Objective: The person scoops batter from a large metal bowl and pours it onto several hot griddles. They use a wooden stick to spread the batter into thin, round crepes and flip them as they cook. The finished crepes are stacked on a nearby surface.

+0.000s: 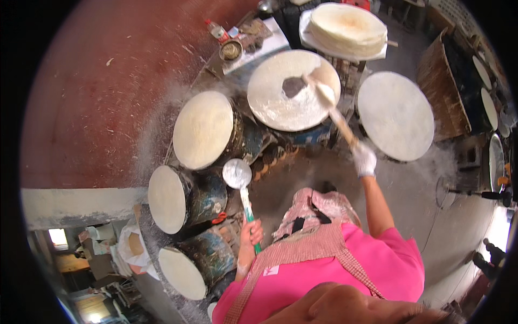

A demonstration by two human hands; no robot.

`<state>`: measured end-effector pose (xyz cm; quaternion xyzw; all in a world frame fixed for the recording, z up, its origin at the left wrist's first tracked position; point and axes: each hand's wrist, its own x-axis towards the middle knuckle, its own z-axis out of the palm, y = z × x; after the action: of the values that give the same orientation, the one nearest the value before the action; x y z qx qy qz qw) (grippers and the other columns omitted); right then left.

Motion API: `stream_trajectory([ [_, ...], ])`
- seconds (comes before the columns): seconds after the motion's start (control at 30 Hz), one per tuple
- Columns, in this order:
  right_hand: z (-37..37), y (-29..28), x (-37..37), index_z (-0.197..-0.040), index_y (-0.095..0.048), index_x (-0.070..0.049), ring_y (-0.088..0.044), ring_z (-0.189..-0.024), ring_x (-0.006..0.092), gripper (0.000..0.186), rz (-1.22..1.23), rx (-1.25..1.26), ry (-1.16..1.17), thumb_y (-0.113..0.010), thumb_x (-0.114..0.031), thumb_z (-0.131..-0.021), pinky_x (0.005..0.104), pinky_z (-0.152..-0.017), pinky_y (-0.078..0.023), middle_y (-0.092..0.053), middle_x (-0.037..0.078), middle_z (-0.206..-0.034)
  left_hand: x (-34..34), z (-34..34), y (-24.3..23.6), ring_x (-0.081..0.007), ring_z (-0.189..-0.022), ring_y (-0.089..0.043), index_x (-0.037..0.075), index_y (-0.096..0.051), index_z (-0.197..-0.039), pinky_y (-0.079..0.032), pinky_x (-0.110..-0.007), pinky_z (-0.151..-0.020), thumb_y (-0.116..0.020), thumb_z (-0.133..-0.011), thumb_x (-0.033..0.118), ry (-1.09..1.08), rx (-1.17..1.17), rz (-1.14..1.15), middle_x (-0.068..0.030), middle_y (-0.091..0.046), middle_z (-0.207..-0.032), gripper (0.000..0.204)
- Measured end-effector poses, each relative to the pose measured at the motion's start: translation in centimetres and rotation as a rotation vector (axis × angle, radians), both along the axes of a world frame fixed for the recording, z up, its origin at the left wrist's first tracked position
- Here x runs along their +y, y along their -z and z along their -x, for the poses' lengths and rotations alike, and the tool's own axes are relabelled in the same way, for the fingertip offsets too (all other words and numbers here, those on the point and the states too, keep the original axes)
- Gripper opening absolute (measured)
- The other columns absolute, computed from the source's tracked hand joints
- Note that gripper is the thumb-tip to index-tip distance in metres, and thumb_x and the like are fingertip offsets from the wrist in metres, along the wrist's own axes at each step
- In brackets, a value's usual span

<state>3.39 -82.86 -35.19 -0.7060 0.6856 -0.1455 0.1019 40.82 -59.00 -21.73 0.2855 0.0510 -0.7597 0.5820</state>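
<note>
My left hand (251,233) is wrapped round the green handle of a metal ladle (237,174), whose round bowl is whitish. My right hand (365,162), in a white knitted glove, grips the wooden handle of a batter-coated spreader (341,124). The spreader's head is smeared by motion over a round griddle (270,105) in front of me. Wet white batter covers most of that griddle around a dark bare patch. Pale round layers cover the griddle (204,129) to its left and the griddle (395,116) to its right.
Two more drum-shaped stoves with pale round tops (167,200) stand at my left. A stack of large thin pancakes (348,27) rests beyond the middle griddle. A bottle (217,31) and a bowl (231,51) sit on a small table. A fan (445,193) stands at right.
</note>
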Motion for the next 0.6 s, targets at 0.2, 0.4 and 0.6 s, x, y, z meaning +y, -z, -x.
stream_trajectory([
  [0.2,-3.9,-2.6,0.9,-0.092,-0.064,-0.013,-0.06,-0.064,0.0279,0.025,-0.044,-0.226,0.011,-0.053,-0.033,-0.082,0.0364,-0.057,-0.047,-0.063,0.014,-0.08,-0.2,-0.4,2.1,-0.006,-0.035,-0.029,0.033,-0.02,-0.135,-0.028,-0.018,-0.026,-0.037,-0.086,0.004,0.038,0.043,-0.147,-0.0015,-0.036,-0.058,0.059],
  [0.4,-2.4,0.1,-8.7,-0.098,-0.063,-0.008,-0.061,-0.079,0.0298,0.029,0.181,-0.486,0.062,-0.053,-0.03,-0.082,0.0368,-0.07,-0.046,-0.062,0.016,-0.089,-1.5,1.8,-0.2,-0.0064,-0.034,-0.029,0.033,-0.02,-0.135,-0.028,-0.018,-0.026,-0.036,-0.085,0.003,-0.05,0.052,-0.129,-0.0012,-0.035,-0.058,0.061],
  [0.6,-3.7,-2.5,-18.5,-0.093,-0.064,-0.004,-0.061,-0.067,0.0153,0.027,0.163,-0.243,-0.092,-0.061,-0.023,-0.074,0.0287,-0.064,-0.048,-0.065,0.01,-0.078,0.7,1.5,-0.3,-0.0067,-0.033,-0.028,0.032,-0.022,-0.135,-0.027,-0.019,-0.026,-0.037,-0.085,0.003,-0.09,-0.028,-0.134,-0.0015,-0.035,-0.058,0.059],
])
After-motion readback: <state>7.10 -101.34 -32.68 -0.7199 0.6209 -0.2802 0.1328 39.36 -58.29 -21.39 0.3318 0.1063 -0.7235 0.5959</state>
